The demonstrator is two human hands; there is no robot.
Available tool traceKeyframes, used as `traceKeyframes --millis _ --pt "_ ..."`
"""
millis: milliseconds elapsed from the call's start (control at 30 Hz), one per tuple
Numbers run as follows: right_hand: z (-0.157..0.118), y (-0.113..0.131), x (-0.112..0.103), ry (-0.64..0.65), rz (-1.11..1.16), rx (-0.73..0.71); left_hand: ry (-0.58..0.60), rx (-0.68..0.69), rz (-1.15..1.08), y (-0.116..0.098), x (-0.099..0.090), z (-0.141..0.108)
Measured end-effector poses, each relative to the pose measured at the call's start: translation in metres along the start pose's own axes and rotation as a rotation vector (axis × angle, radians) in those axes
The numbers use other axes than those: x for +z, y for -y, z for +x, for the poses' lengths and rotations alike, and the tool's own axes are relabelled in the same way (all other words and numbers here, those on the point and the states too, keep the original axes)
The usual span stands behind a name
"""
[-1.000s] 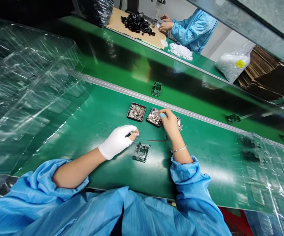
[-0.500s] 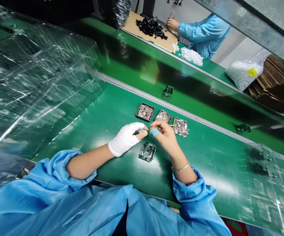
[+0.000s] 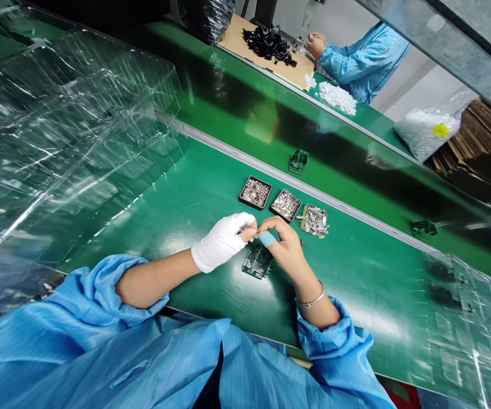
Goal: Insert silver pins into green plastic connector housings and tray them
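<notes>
My left hand (image 3: pixel 223 242), in a white glove with bare fingertips, is closed in a pinch. My right hand (image 3: pixel 285 245), with blue tape on a finger, pinches at the same spot, and the fingertips of both hands meet. Something tiny sits between them, too small to name. Just below the fingertips a green circuit board (image 3: pixel 257 261) lies on the green bench. Behind the hands stand two black trays of small metal parts, a left one (image 3: pixel 255 192) and a middle one (image 3: pixel 286 205). To their right is a third pile of silvery metal pieces (image 3: pixel 315 220).
Stacked clear plastic trays (image 3: pixel 79 119) fill the left side, and more clear trays (image 3: pixel 466 318) lie at the right. Past a metal rail (image 3: pixel 236 154), circuit boards (image 3: pixel 298 161) rest on a green strip. A co-worker's hands (image 3: pixel 317 44) are at the far bench.
My hands have come together, fingertips now meeting over the board's upper edge. The middle metal-parts tray shows more fully. The whole view has shifted slightly.
</notes>
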State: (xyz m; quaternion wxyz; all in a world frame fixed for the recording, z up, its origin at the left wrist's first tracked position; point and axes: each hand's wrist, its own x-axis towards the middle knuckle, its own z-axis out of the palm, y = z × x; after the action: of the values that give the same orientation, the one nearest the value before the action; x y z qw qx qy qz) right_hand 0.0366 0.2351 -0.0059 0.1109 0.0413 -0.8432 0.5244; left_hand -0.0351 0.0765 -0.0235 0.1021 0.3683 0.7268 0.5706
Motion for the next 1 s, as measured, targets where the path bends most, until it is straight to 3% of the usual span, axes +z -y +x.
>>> traceKeyframes --millis 133,400,500,600,667,767,867,1000 --pt "-0.004 -0.001 0.001 0.044 0.002 0.009 -0.001 0.100 0.000 0.002 0.000 -0.001" --pt "-0.018 0.011 -0.014 0.157 0.004 0.017 0.122 0.203 0.012 0.000 -0.002 -0.006" --pt "-0.029 0.007 -0.028 0.036 -0.057 0.041 0.150 0.229 0.079 0.004 -0.002 -0.012" --pt "-0.038 -0.004 -0.037 -0.116 -0.053 0.116 0.342 0.184 0.201 0.010 0.003 -0.017" --pt "-0.042 -0.010 -0.038 -0.125 -0.079 0.125 0.424 0.109 0.264 0.011 0.008 -0.018" --pt "-0.045 -0.012 -0.030 -0.063 -0.166 0.050 0.365 0.042 0.281 0.011 0.013 -0.017" --pt "-0.047 -0.010 -0.020 -0.029 -0.232 -0.030 0.286 0.088 0.276 0.008 0.012 -0.016" --pt "-0.049 -0.009 -0.012 0.028 -0.309 -0.083 0.272 0.146 0.345 0.005 0.009 -0.018"
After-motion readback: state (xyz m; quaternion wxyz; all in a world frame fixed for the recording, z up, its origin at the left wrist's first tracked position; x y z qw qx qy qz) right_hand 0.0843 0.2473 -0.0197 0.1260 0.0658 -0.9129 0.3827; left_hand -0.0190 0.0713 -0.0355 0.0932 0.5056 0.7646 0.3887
